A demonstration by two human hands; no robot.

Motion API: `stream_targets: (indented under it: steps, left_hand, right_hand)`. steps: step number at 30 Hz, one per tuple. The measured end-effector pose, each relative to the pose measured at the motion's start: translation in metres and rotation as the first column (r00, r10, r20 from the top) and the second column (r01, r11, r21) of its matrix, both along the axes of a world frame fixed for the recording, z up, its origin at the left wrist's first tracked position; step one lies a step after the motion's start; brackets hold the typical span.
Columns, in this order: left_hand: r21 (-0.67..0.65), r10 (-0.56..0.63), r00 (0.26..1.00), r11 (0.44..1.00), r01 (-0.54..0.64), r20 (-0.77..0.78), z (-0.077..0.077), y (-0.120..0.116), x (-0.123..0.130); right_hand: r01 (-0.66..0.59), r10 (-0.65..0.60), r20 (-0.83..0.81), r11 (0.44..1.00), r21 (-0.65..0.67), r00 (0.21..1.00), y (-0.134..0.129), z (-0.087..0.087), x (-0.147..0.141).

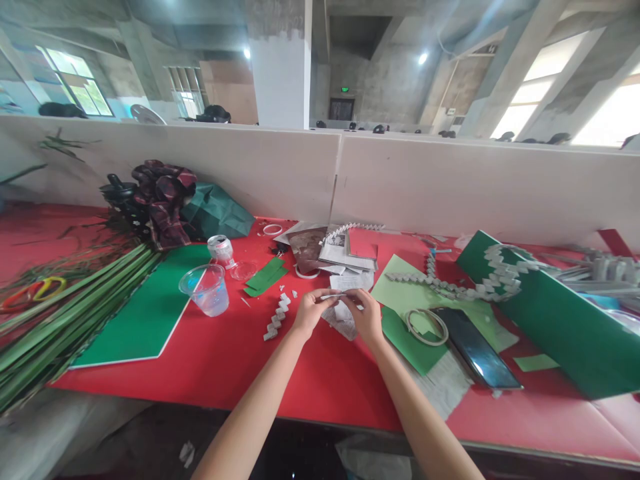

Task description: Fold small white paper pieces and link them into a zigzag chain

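Pinched between thumb and fingers of both the left hand (311, 314) and the right hand (367, 315), a small white strip (331, 296) is held over the table (340, 390), back from its front edge. Beside the left hand a short paper chain (277, 319) is laid; nearer the front edge, a phone (473, 345) is placed at the right.

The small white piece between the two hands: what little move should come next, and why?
Perhaps press a crease into the white piece: the left hand and right hand both appear to pinch it at the fingertips, and the short zigzag chain on the red table looks folded from similar white material.
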State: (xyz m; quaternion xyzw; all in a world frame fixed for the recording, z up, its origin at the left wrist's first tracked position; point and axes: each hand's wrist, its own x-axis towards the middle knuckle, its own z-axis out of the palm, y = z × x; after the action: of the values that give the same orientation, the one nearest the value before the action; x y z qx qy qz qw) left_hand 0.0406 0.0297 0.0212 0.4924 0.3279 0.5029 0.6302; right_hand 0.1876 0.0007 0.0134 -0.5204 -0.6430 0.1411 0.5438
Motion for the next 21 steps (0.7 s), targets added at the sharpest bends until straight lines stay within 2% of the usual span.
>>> stream_targets:
  steps: [2,5,8,12,15,21]
  left_hand:
    - [0.056,0.018,0.999,0.998,-0.016,-0.046,-0.001,0.001,-0.001]
    - [0.24,0.121,0.973,0.968,-0.072,-0.199,-0.003,0.002,-0.004]
    - [0.438,0.247,0.922,0.894,-0.098,-0.299,-0.004,0.004,-0.009]
    - [0.624,0.36,0.854,0.78,-0.055,-0.375,-0.005,0.008,-0.015]
    - [0.665,0.405,0.804,0.746,-0.015,-0.435,-0.007,0.009,-0.016]
    - [0.652,0.395,0.755,0.756,0.056,-0.524,-0.009,0.007,-0.019]
  right_hand:
    - [0.004,-0.004,-0.018,1.0,0.008,1.0,0.0,0.001,0.0]
    - [0.013,-0.013,-0.029,1.0,0.005,0.999,0.0,0.003,0.002]
    - [0.028,-0.028,-0.014,1.0,0.009,1.0,0.001,0.005,0.006]
    - [0.014,-0.014,0.012,1.0,0.015,1.0,0.0,0.008,0.01]
    - [0.003,-0.003,0.023,1.0,0.011,1.0,0.0,0.009,0.01]
    - [-0.038,0.039,0.004,0.998,-0.042,0.999,0.003,0.005,0.009]
